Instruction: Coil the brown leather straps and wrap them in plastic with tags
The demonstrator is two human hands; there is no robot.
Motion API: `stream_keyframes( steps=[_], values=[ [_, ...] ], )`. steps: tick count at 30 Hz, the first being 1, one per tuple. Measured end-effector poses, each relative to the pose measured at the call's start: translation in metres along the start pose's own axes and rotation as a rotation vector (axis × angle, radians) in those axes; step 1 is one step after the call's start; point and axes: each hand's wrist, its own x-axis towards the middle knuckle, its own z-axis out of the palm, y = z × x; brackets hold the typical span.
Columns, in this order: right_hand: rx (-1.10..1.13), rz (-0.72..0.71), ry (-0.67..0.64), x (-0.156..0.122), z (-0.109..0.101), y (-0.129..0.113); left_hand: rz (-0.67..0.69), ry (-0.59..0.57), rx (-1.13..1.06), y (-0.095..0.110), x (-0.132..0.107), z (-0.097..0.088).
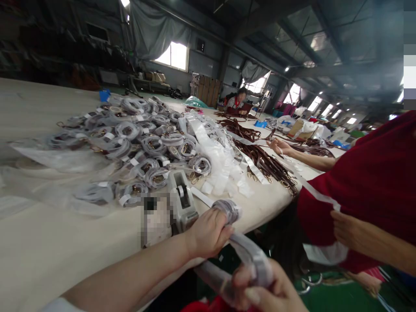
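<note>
My left hand (pixel 208 232) is closed around the upper end of a strap wrapped in grey-white film (pixel 248 251), near the table's front edge. My right hand (pixel 264 290), at the bottom of the view, grips the lower end of the same wrapped strap, which loops down below the table. A grey tape dispenser (pixel 182 197) stands on the table just left of my left hand, with a strip of tape leading off it.
A big heap of wrapped strap coils (pixel 139 138) covers the cream table (pixel 48 247). Loose white strips (pixel 221 160) and brown leather straps (pixel 263 162) lie to the right. A person in a red top (pixel 364 186) stands close on the right, holding white strip. Another person sits far back.
</note>
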Motion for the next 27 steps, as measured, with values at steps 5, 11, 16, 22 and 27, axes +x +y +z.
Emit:
stream_keyframes(
  steps=[5, 11, 16, 22, 27],
  values=[
    [-0.347, -0.237, 0.353, 0.02, -0.038, -0.042, 0.024, -0.142, -0.043, 0.021, 0.001, -0.004],
    [-0.596, -0.262, 0.338, 0.021, -0.049, -0.006, -0.509, -0.442, -1.002, 0.039, 0.006, -0.006],
    [-0.555, -0.064, 0.134, 0.031, -0.02, 0.04, -0.675, -0.362, -1.397, 0.036, 0.005, -0.005],
    [-0.238, 0.177, -0.108, 0.037, 0.003, 0.071, -0.696, -0.019, -1.548, 0.027, 0.021, -0.025],
    [0.102, 0.154, -0.129, 0.033, 0.007, 0.062, -0.445, 0.084, -0.803, 0.023, 0.008, -0.011]
  ],
)
